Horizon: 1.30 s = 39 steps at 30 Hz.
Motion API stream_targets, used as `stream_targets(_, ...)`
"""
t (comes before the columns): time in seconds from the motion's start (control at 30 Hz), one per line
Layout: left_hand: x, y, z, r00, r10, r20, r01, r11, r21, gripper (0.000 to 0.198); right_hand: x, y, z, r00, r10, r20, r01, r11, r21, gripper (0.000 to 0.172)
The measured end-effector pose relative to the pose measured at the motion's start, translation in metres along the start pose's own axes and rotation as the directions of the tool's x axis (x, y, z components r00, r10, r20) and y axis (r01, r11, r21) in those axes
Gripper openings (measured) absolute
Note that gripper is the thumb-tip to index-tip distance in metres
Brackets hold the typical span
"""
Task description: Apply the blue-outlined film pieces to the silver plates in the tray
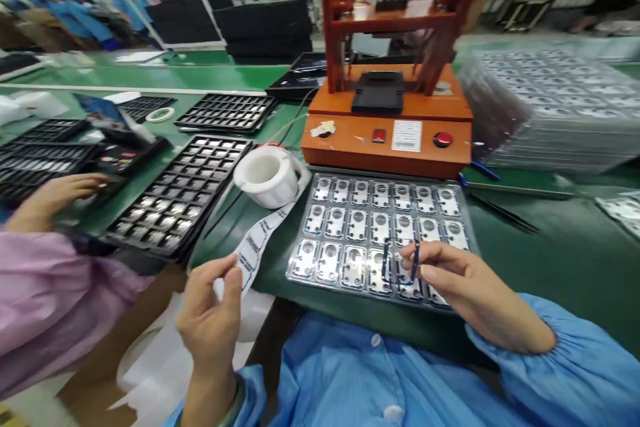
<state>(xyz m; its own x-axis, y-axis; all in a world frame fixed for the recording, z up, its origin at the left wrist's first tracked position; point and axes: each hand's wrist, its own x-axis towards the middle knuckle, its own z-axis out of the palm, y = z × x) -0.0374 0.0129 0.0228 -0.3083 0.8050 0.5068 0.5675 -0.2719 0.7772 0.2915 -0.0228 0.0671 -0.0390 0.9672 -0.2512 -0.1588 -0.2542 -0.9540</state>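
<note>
My left hand [213,310] pinches the free end of a white label strip [257,238] with dark printed outlines. The strip runs up to a white roll [267,177] lying on the table. Between thumb and fingers, my right hand [457,277] holds a thin dark rectangular frame [401,261] with an open middle. It hovers above the near row of a clear plastic tray [291,268], where several silvery plates [357,225] with round marks and holes sit in rows of pockets.
An orange press machine [360,147] with a red button stands behind the tray. Black tweezers [505,213] lie to the right, below stacked clear trays [565,113]. Black compartment trays [180,193] with metal parts are at left, beside a co-worker's hand [63,200]. White backing paper [160,360] hangs below.
</note>
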Motion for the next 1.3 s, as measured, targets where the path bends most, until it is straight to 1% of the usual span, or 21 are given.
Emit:
stream_targets(0.03, -0.003, 0.016, 0.014, 0.986, 0.006, 0.168, 0.014, 0.993, -0.116, 0.017, -0.003, 0.002, -0.001, 1.0, 0.009, -0.013, -0.009, 0.999, 0.046, 0.022)
stream_targets(0.07, -0.007, 0.031, 0.029, 0.942, 0.036, 0.335, 0.036, 0.977, -0.208, 0.017, -0.006, 0.003, -0.002, 1.0, 0.01, -0.026, -0.008, 0.996, 0.084, 0.023)
stream_targets(0.1, -0.01, 0.044, 0.043, 0.878, 0.096, 0.468, 0.044, 0.959, -0.279, 0.018, -0.009, 0.005, -0.004, 0.999, 0.007, -0.034, -0.004, 0.994, 0.111, 0.023)
stream_targets(0.13, -0.014, 0.057, 0.057, 0.817, 0.139, 0.56, 0.063, 0.943, -0.326, 0.019, -0.011, 0.007, -0.005, 0.999, 0.001, -0.044, 0.004, 0.991, 0.132, 0.022)
stream_targets(0.2, -0.02, 0.077, 0.08, 0.715, 0.171, 0.678, 0.127, 0.922, -0.366, 0.016, -0.015, 0.01, -0.009, 0.998, -0.018, -0.061, 0.027, 0.986, 0.162, 0.019)
stream_targets(0.3, -0.026, 0.094, 0.104, 0.587, 0.134, 0.798, 0.28, 0.892, -0.355, 0.015, -0.019, 0.016, -0.014, 0.997, -0.051, -0.053, 0.06, 0.979, 0.195, 0.015)
stream_targets(0.37, -0.028, 0.1, 0.113, 0.523, 0.105, 0.846, 0.362, 0.871, -0.333, 0.013, -0.021, 0.018, -0.018, 0.997, -0.061, -0.039, 0.067, 0.975, 0.21, 0.014)
stream_targets(0.43, -0.03, 0.103, 0.118, 0.486, 0.08, 0.871, 0.4, 0.865, -0.302, 0.008, -0.021, 0.02, -0.02, 0.998, -0.062, -0.033, 0.067, 0.978, 0.199, 0.015)
stream_targets(0.5, -0.032, 0.106, 0.121, 0.468, 0.058, 0.882, 0.406, 0.872, -0.273, 0.013, -0.023, 0.021, -0.023, 0.996, -0.07, -0.053, 0.077, 0.988, 0.135, 0.019)
stream_targets(0.57, -0.034, 0.108, 0.123, 0.465, 0.038, 0.884, 0.405, 0.879, -0.251, 0.016, -0.025, 0.023, -0.026, 0.986, -0.104, -0.128, 0.106, 0.994, 0.011, 0.024)
stream_targets(0.6, -0.036, 0.11, 0.124, 0.473, 0.03, 0.88, 0.406, 0.88, -0.248, 0.015, -0.026, 0.023, -0.027, 0.974, -0.135, -0.184, 0.123, 0.989, -0.078, 0.025)
stream_targets(0.67, -0.039, 0.112, 0.127, 0.499, 0.019, 0.866, 0.405, 0.879, -0.253, 0.014, -0.03, 0.025, -0.03, 0.924, -0.24, -0.297, 0.154, 0.946, -0.285, 0.024)
stream_targets(0.73, -0.042, 0.115, 0.13, 0.522, 0.014, 0.853, 0.409, 0.874, -0.264, 0.014, -0.033, 0.029, -0.033, 0.866, -0.35, -0.358, 0.167, 0.876, -0.452, 0.022)
stream_targets(0.8, -0.044, 0.117, 0.134, 0.531, 0.006, 0.847, 0.426, 0.863, -0.273, 0.016, -0.035, 0.034, -0.036, 0.814, -0.413, -0.408, 0.171, 0.842, -0.512, 0.024)
stream_targets(0.87, -0.046, 0.118, 0.136, 0.532, -0.004, 0.847, 0.452, 0.847, -0.28, 0.017, -0.036, 0.038, -0.038, 0.774, -0.422, -0.472, 0.165, 0.854, -0.493, 0.029)
stream_targets(0.9, -0.047, 0.118, 0.137, 0.525, -0.009, 0.851, 0.468, 0.838, -0.281, 0.018, -0.037, 0.04, -0.04, 0.764, -0.414, -0.494, 0.161, 0.865, -0.476, 0.03)
stream_targets(0.93, -0.047, 0.117, 0.139, 0.517, -0.013, 0.856, 0.484, 0.829, -0.28, 0.018, -0.037, 0.041, -0.041, 0.768, -0.404, -0.497, 0.155, 0.871, -0.467, 0.029)
stream_targets(0.97, -0.048, 0.117, 0.14, 0.506, -0.017, 0.862, 0.498, 0.822, -0.277, 0.018, -0.037, 0.041, -0.042, 0.782, -0.397, -0.479, 0.152, 0.869, -0.472, 0.025)
stream_targets(1.07, -0.049, 0.115, 0.142, 0.48, -0.024, 0.877, 0.529, 0.805, -0.268, 0.017, -0.038, 0.037, -0.043, 0.84, -0.399, -0.368, 0.168, 0.837, -0.521, 0.015)
stream_targets(1.13, -0.05, 0.115, 0.143, 0.471, -0.032, 0.882, 0.536, 0.804, -0.258, 0.018, -0.038, 0.033, -0.043, 0.862, -0.397, -0.315, 0.188, 0.827, -0.529, 0.013)
stream_targets(1.3, -0.05, 0.118, 0.143, 0.454, -0.035, 0.891, 0.523, 0.82, -0.234, 0.019, -0.037, 0.028, -0.044, 0.909, -0.33, -0.255, 0.174, 0.856, -0.486, 0.013)
